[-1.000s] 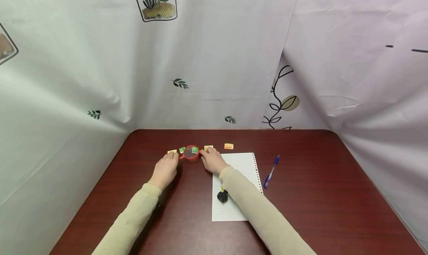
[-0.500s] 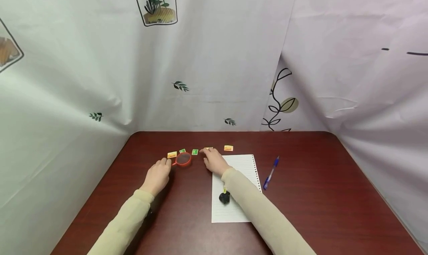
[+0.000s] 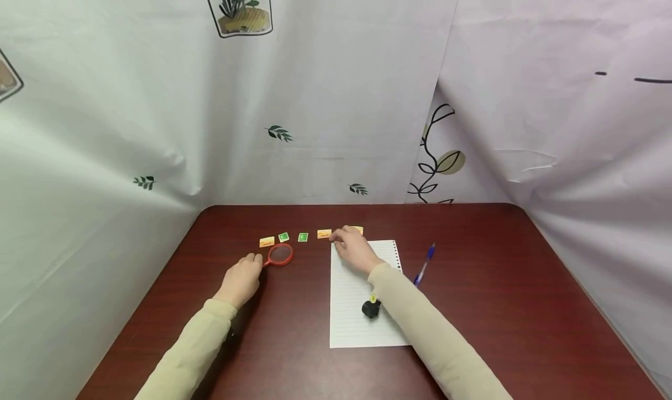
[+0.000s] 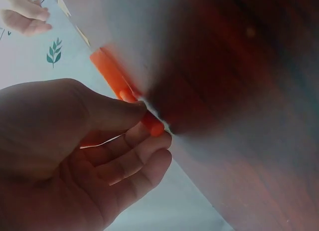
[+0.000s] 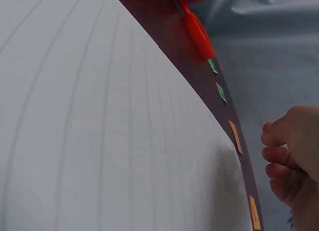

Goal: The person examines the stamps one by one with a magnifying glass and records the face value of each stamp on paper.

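Observation:
My left hand (image 3: 241, 280) pinches the handle of a red magnifying glass (image 3: 280, 254) low over the table. In the left wrist view, the thumb and curled fingers close on its orange-red handle (image 4: 152, 125). My right hand (image 3: 357, 249) hovers over the top of a lined sheet of paper (image 3: 354, 327). Its fingers look loosely bent in the right wrist view, with nothing visible in them. Small stamp-like pieces lie in a row beyond the hands: a yellow-orange one (image 3: 266, 242), two green ones (image 3: 303, 237), and another orange one (image 3: 324, 234). A further orange piece (image 3: 359, 230) is partly hidden by my right hand.
To the right of the paper a blue pen (image 3: 424, 265) lies on the dark red table (image 3: 499, 306), partly covered by my right sleeve. A black device (image 3: 370, 309) hangs at my right wrist. Patterned pale cloth (image 3: 336, 97) rises behind the table.
The magnifying glass has moved left and nearer in my left hand, off the green pieces. My right hand has shifted right, uncovering one orange piece and partly covering the rightmost.

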{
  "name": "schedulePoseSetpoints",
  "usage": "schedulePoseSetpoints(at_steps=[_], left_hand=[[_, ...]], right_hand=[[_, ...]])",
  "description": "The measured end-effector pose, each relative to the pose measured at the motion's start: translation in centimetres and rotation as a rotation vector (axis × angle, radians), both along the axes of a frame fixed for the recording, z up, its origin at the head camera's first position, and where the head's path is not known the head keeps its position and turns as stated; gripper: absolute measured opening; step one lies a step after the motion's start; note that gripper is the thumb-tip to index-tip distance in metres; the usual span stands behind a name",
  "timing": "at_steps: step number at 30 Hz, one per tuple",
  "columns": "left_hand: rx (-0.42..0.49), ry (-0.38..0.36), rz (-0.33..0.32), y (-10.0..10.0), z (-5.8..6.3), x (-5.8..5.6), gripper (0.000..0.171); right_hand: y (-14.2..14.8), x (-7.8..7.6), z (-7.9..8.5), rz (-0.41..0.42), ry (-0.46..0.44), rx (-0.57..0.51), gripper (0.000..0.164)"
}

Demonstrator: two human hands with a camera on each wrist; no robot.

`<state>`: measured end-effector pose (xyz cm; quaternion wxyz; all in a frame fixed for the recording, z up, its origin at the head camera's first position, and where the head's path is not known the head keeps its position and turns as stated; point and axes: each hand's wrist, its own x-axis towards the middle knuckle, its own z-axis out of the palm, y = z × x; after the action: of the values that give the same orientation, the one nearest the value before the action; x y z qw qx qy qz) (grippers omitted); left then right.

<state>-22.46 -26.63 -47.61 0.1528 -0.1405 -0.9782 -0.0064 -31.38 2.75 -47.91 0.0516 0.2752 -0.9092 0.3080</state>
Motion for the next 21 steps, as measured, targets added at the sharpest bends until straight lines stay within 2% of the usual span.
schedulePoseSetpoints(at_steps=[7, 17, 21], left_hand=[[-0.007, -0.072, 0.029, 0.0, 0.1, -0.1, 0.020], [0.022, -0.113, 0.060, 0.0, 0.4, 0.1, 0.017], [0.032, -0.107, 0.062, 0.1, 0.5, 0.2, 0.018]], right_hand=[[3.0, -0.1, 1.1, -0.039, 0.050, -0.046, 0.016], [7.6, 0.2, 2.7, -0.103, 0.015, -0.064, 0.020], [9.7, 0.3, 3.1, -0.132, 0.020, -0.078, 0.020]])
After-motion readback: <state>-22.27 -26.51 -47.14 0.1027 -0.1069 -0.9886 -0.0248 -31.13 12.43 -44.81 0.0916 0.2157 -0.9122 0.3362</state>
